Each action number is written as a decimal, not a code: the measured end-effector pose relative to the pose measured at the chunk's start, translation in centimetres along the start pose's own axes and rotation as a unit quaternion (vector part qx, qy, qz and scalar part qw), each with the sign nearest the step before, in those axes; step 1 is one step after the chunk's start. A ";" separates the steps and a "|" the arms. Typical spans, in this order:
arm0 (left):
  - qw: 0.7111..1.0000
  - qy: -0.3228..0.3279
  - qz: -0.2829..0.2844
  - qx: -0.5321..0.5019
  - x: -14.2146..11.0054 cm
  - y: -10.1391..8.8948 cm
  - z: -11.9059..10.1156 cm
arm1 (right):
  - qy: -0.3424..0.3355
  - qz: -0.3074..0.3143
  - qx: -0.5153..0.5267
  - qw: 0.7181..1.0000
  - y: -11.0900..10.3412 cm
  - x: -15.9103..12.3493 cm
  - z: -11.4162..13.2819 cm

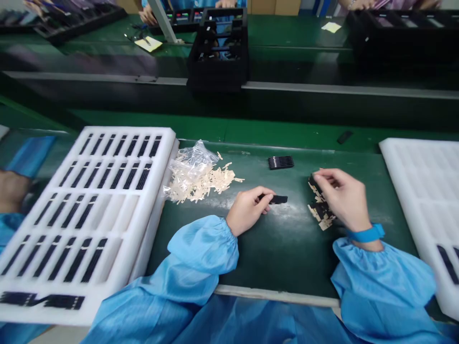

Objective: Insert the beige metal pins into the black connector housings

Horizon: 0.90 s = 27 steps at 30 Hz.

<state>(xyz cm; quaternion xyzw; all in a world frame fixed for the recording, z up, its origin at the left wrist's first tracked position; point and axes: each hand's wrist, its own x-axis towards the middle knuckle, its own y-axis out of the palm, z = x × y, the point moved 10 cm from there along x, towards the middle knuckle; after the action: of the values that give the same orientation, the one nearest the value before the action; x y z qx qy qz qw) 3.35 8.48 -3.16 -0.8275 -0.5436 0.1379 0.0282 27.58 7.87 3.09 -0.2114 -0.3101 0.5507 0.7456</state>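
Observation:
My left hand (pixel 249 208) is closed on a flat black strip (pixel 278 199), which points right just above the green work surface. My right hand (pixel 340 191) has its fingers pinched together over a small pile of beige slips (pixel 324 222) mixed with dark pieces; what the fingertips hold is hidden. Beyond my hands lies a black ribbed block (pixel 280 162), seemingly several thin black pieces side by side. To the left of my left hand, a heap of beige slips (pixel 204 184) spreads from under a clear plastic bag (pixel 197 157).
At left stands a white foam tray (pixel 138 217) with black parts in many slots. Another white foam tray (pixel 401 177) is at right. A raised dark shelf edge (pixel 304 91) crosses beyond, bearing a black bin (pixel 218 71). Co-workers' hands (pixel 148 14) show at the far side.

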 end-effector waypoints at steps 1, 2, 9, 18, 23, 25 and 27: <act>1.000 -0.010 0.000 -0.011 0.0 0.1 0.2 | 0.021 -0.022 -0.031 0.999 -0.9 0.5 -1.2; 1.000 -0.015 0.000 -0.022 0.1 0.1 0.3 | 0.028 -0.026 -0.062 0.997 -1.4 0.9 -2.0; 0.998 -0.007 0.005 -0.059 0.2 0.4 0.0 | -0.175 0.111 -0.124 0.970 1.9 1.5 0.5; 0.998 0.009 0.007 -0.067 0.1 0.7 0.0 | -0.154 0.119 -0.173 0.965 1.6 2.1 -1.3; 0.995 -0.002 0.008 -0.099 0.3 0.8 0.3 | -0.132 0.039 -0.117 0.984 0.2 0.5 1.5; 0.992 -0.016 0.003 -0.129 0.5 0.7 0.5 | -0.135 0.042 -0.061 0.988 1.0 -0.8 3.4; 0.987 -0.019 -0.009 -0.158 0.6 0.5 0.4 | -0.148 0.056 0.002 0.987 2.3 -2.0 5.3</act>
<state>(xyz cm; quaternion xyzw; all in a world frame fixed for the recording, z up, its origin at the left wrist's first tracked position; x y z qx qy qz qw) 3.89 8.74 -3.79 -0.8136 -0.5667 0.0657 -0.1120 21.93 6.50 4.88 -0.1431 -0.4034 0.6175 0.6599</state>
